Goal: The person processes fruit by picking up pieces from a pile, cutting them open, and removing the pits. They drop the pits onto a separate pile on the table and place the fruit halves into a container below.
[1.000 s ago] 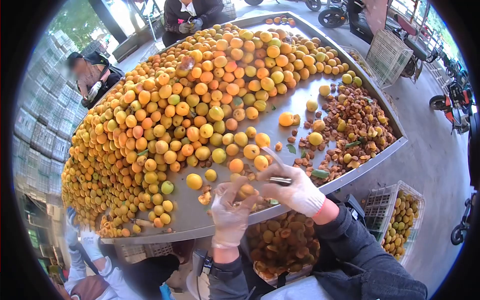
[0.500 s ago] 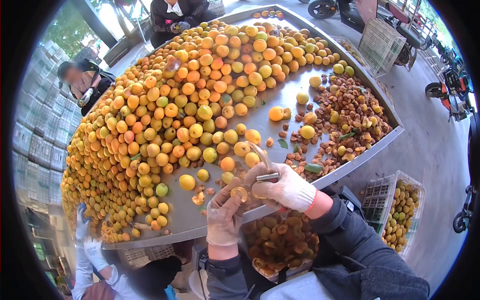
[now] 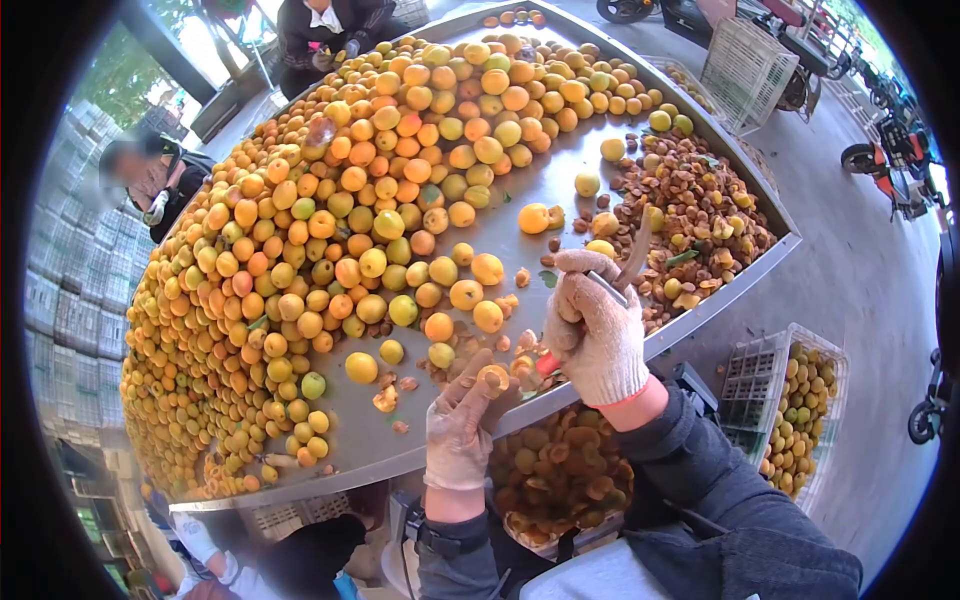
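Note:
In my gloved left hand [image 3: 462, 425], held between thumb and fingers, is a cut apricot half [image 3: 493, 378] at the table's near edge. My gloved right hand [image 3: 597, 325] is closed around a knife [image 3: 636, 248] whose curved blade points up and away; a red part of it shows below the fingers. Whole apricots [image 3: 400, 200] are heaped across the metal table [image 3: 510, 240]. Brown pits and scraps [image 3: 700, 215] lie piled beyond my right hand. Under the table edge, below my hands, a container of apricot halves [image 3: 560, 465] stands in shadow.
A white crate [image 3: 755, 395] of whole apricots stands on the floor at right. Another crate [image 3: 750, 75] is by the table's far right side, near parked motorbikes [image 3: 895, 160]. Co-workers sit at the far side [image 3: 330, 35], the left [image 3: 165, 180] and the near left.
My right hand has moved up and right, away from the left hand, with the knife blade swinging upward. The left hand still holds the apricot half. The view has shifted slightly.

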The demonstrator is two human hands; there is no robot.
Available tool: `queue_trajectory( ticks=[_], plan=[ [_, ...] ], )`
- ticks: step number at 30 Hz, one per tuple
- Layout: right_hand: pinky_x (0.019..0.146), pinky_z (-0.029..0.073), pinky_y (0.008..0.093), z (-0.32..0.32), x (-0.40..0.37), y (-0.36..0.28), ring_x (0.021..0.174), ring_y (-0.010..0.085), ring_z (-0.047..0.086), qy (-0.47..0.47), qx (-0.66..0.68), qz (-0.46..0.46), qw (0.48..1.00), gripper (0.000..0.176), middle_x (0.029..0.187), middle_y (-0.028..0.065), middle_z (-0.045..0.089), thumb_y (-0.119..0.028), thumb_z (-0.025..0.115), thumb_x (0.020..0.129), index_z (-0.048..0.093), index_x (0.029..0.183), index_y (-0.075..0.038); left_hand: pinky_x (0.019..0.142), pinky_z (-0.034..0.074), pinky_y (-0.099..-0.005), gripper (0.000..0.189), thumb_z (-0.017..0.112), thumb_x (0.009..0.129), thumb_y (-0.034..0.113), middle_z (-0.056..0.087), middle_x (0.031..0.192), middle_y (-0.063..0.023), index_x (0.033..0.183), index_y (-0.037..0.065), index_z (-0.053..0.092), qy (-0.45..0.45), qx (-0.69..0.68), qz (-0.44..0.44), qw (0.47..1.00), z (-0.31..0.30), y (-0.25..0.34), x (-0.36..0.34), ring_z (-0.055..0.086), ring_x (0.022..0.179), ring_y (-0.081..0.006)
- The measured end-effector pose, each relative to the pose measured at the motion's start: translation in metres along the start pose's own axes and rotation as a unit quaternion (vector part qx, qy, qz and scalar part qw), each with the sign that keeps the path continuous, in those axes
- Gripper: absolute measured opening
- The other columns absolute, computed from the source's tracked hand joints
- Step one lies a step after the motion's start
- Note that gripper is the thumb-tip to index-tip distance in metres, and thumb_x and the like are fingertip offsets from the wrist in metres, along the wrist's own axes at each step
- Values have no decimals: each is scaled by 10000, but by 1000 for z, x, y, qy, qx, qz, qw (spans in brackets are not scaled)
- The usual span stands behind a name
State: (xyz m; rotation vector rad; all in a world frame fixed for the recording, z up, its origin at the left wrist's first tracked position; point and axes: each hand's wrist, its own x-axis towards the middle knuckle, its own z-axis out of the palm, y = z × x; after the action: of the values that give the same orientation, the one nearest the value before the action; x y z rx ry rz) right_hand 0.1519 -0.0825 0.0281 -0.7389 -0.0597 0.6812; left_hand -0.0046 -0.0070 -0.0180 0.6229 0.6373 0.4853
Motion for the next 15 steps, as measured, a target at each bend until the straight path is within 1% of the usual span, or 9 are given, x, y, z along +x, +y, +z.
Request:
queue_trajectory(
  ticks=[4, 6, 8, 10, 11, 12, 13, 14, 15],
  plan=[
    [407, 342, 218, 2, 1, 2, 427, 79, 437, 12, 45, -34, 998, 143, 612, 1, 524, -19, 563, 873, 627, 1001, -28, 801, 600, -369, 401, 596, 887, 22, 624, 1104, -198, 1260, -81, 489, 17, 15, -22, 999, 15, -3, 5, 667, 941, -304],
    [383, 275, 241, 9, -2, 1, 413, 85, 363, 11, -80, -75, 994, 175, 572, -18, 384, 7, 494, 866, 596, 1001, -41, 807, 598, -372, 398, 595, 885, 14, 627, 1099, -198, 1255, -90, 489, 18, 16, -28, 999, 21, -3, 7, 671, 924, -290],
    [388, 295, 235, 10, -5, -2, 418, 81, 398, 7, -96, -80, 992, 179, 575, -11, 434, 15, 488, 864, 590, 1003, -32, 812, 597, -374, 396, 594, 882, 6, 630, 1093, -198, 1250, -98, 490, 17, 16, -35, 999, 24, -6, 11, 674, 908, -276],
    [399, 335, 230, 8, -5, -2, 437, 87, 452, -63, -196, -152, 967, 176, 635, 20, 523, 27, 493, 862, 590, 1003, -14, 807, 593, -363, 391, 595, 878, -4, 645, 1058, -187, 1243, -103, 496, 33, 33, -15, 999, 25, -10, 15, 680, 858, -241],
    [416, 374, 232, 4, -2, 4, 456, 95, 490, -93, -256, -233, 933, 174, 702, 45, 579, 45, 498, 852, 592, 993, 6, 807, 593, -363, 391, 595, 878, -4, 645, 1058, -187, 1243, -103, 496, 33, 33, -17, 999, 25, -11, 17, 680, 858, -241],
    [416, 374, 232, 1, 5, 11, 456, 95, 490, -92, -257, -233, 934, 174, 702, 45, 579, 45, 498, 852, 592, 993, 6, 785, 583, -322, 387, 614, 871, -5, 645, 1076, -156, 1237, -87, 517, 51, 94, -12, 994, 25, -13, 20, 673, 859, -216],
    [420, 383, 237, -1, 14, 17, 458, 94, 491, -129, -288, -341, 885, 184, 711, 44, 581, 59, 500, 837, 595, 986, 6, 763, 572, -282, 384, 633, 863, -6, 645, 1094, -126, 1230, -71, 539, 69, 153, -6, 986, 24, -14, 22, 666, 861, -192],
    [424, 392, 242, -1, 21, 24, 461, 93, 493, -165, -315, -444, 822, 195, 721, 43, 583, 72, 501, 822, 598, 979, 7, 763, 572, -282, 384, 633, 863, -6, 645, 1094, -126, 1230, -71, 539, 69, 154, -7, 986, 24, -14, 24, 666, 861, -192],
    [411, 368, 242, 3, 26, 32, 446, 83, 454, -129, -297, -428, 843, 171, 694, 23, 550, 34, 516, 842, 610, 976, -16, 762, 574, -286, 373, 622, 869, -6, 650, 1076, -127, 1228, -65, 543, 66, 129, -8, 989, 24, -13, 25, 668, 858, -194]
  ],
)
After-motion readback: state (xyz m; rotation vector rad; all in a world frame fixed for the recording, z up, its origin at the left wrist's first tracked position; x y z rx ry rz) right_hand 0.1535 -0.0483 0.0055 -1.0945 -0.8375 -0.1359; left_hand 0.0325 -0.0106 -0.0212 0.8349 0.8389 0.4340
